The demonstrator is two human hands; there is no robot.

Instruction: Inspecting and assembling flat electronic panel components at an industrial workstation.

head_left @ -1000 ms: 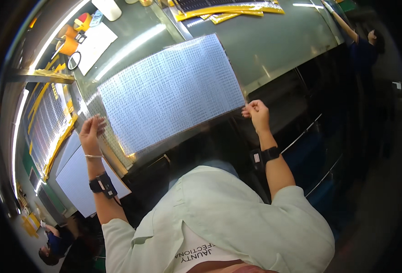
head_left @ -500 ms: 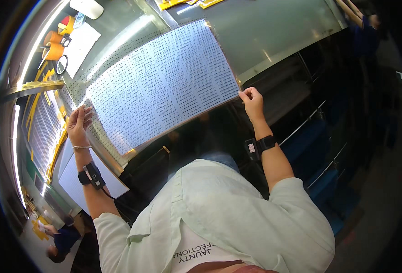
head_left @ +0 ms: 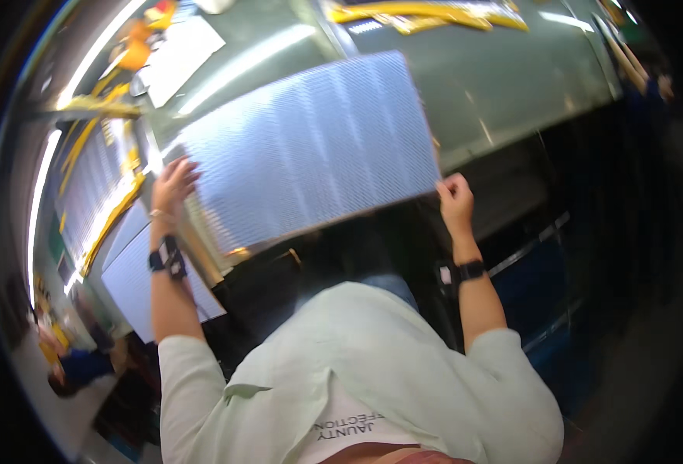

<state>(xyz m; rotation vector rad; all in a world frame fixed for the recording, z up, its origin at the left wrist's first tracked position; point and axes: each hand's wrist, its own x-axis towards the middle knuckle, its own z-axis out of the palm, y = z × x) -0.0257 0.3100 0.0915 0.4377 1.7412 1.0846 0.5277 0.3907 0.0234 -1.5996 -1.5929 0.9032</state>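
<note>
Silvery perforated sheet (head_left: 310, 151), large, rectangular, thin; held flat and slightly tilted above near edge of grey metal desk (head_left: 511, 85). Gripped at two opposite short edges: left hand (head_left: 173, 185) on left edge, fingers (head_left: 183, 172) spread and curled over the rim; right hand (head_left: 456, 203) at lower right corner, fingers pinched shut on the edge. Black wristbands on both forearms. Handling note, as a judgement: keep both grips level and evenly tensioned so the thin sheet neither sags nor twists; guide the far edge clear of items on the desk. Beyond: yellow strips (head_left: 426, 14) along far side of desk; white paper (head_left: 179, 54) at upper left; second pale sheet (head_left: 136, 271) lying lower left, beside the left forearm. Another person (head_left: 78, 363) at far lower left, blurred.
</note>
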